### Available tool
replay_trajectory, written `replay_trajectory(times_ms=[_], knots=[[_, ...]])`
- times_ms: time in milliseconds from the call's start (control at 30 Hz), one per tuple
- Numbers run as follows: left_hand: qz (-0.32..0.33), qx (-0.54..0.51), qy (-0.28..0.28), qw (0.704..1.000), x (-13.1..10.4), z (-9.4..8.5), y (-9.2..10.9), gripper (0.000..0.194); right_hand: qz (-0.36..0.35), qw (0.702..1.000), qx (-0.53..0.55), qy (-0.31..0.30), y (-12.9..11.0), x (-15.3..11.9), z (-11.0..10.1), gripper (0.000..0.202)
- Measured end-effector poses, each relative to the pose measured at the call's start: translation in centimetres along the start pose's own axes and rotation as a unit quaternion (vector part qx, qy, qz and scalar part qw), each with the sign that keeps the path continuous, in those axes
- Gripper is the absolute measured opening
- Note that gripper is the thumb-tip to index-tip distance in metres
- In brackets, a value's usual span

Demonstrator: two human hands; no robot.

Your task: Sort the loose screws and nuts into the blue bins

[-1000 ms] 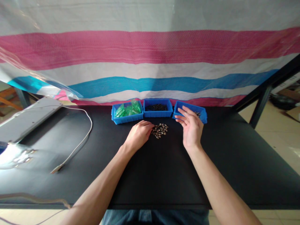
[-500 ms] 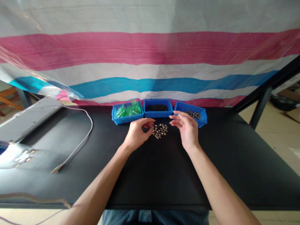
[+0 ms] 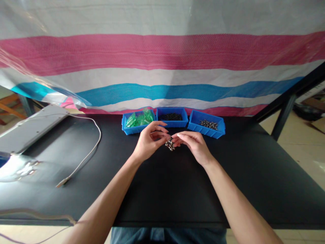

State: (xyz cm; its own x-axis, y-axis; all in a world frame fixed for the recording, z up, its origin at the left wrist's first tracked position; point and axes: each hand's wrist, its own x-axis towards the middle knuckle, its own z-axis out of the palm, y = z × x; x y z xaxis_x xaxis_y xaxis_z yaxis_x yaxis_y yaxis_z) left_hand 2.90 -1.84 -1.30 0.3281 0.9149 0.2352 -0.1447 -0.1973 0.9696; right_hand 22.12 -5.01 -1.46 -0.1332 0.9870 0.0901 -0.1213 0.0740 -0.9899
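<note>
Fingertips of both my hands meet above a small pile of shiny metal pieces (image 3: pixel 169 145) on the black table. My left hand (image 3: pixel 150 139) has its thumb and fingers curled together at the tips, and something tiny may be between them. From the right, my right hand (image 3: pixel 194 143) pinches at the same spot, touching or nearly touching the left fingertips. What either hand holds is too small to make out. The hands cover part of the pile.
Behind the hands stand three blue bins: one with green plastic pieces (image 3: pixel 139 119), one with black screws (image 3: pixel 172 117), one with small metal parts (image 3: pixel 208 124). At left lie a white cable (image 3: pixel 83 165), a grey metal case (image 3: pixel 33 127) and a clear bag (image 3: pixel 17 168).
My right hand has moved left and down from beside the right bin to meet my left hand over the pile. The left fingers have lifted slightly and shifted.
</note>
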Motion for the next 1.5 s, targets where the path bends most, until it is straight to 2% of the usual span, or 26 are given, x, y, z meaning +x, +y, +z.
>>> replay_trajectory(times_ms=[333, 433, 500, 567, 633, 700, 767, 867, 933, 1033, 1233, 1367, 1500], knots=[[-0.007, -0.012, -0.012, 1.0, -0.2, 0.2, 0.1, 0.045, 0.028, 0.996, 0.079, -0.017, 0.0, 0.1, 0.1, 0.022], [0.029, 0.062, -0.015, 0.998, -0.1, -0.1, -0.2, 0.038, 0.023, 0.995, 0.094, 0.009, 0.0, 0.2, 0.2, 0.02], [0.075, 0.19, -0.028, 0.978, 0.0, -0.6, -0.6, 0.027, 0.007, 0.993, 0.104, 0.052, 0.1, 0.4, 0.2, 0.019], [0.119, 0.331, -0.064, 0.934, 0.1, -1.0, -1.2, 0.021, -0.018, 0.987, 0.111, 0.115, 0.2, 0.7, 0.2, 0.017], [0.15, 0.412, -0.095, 0.894, 0.1, -1.4, -1.9, 0.022, -0.059, 0.974, 0.103, 0.195, 0.4, 1.0, -0.1, 0.016], [0.164, 0.456, -0.107, 0.868, 0.2, -1.6, -2.4, 0.022, -0.107, 0.95, 0.085, 0.281, 0.6, 1.2, -0.6, 0.018], [0.168, 0.48, -0.101, 0.855, 0.1, -1.7, -2.7, 0.02, -0.138, 0.925, 0.067, 0.348, 0.7, 1.3, -1.1, 0.025], [0.16, 0.493, -0.082, 0.851, 0.1, -1.6, -2.7, 0.018, -0.137, 0.911, 0.047, 0.387, 0.8, 1.4, -1.6, 0.031], [0.148, 0.485, -0.071, 0.859, 0.1, -1.4, -2.4, 0.02, -0.129, 0.915, 0.045, 0.38, 0.7, 1.3, -1.6, 0.03], [0.13, 0.434, -0.045, 0.89, 0.1, -1.0, -1.9, 0.023, -0.113, 0.935, 0.039, 0.334, 0.6, 1.2, -1.3, 0.026], [0.1, 0.294, 0.003, 0.951, 0.2, -0.4, -1.2, 0.02, -0.068, 0.985, -0.026, 0.159, 0.0, 0.4, -0.3, 0.02], [0.07, 0.175, 0.005, 0.982, 0.1, -0.2, -0.9, 0.036, -0.042, 0.995, -0.074, 0.059, -0.5, 0.0, 0.2, 0.024], [0.054, 0.108, -0.014, 0.993, -0.1, -0.2, -0.7, 0.046, -0.025, 0.996, -0.084, 0.018, -0.6, -0.1, 0.4, 0.029]])
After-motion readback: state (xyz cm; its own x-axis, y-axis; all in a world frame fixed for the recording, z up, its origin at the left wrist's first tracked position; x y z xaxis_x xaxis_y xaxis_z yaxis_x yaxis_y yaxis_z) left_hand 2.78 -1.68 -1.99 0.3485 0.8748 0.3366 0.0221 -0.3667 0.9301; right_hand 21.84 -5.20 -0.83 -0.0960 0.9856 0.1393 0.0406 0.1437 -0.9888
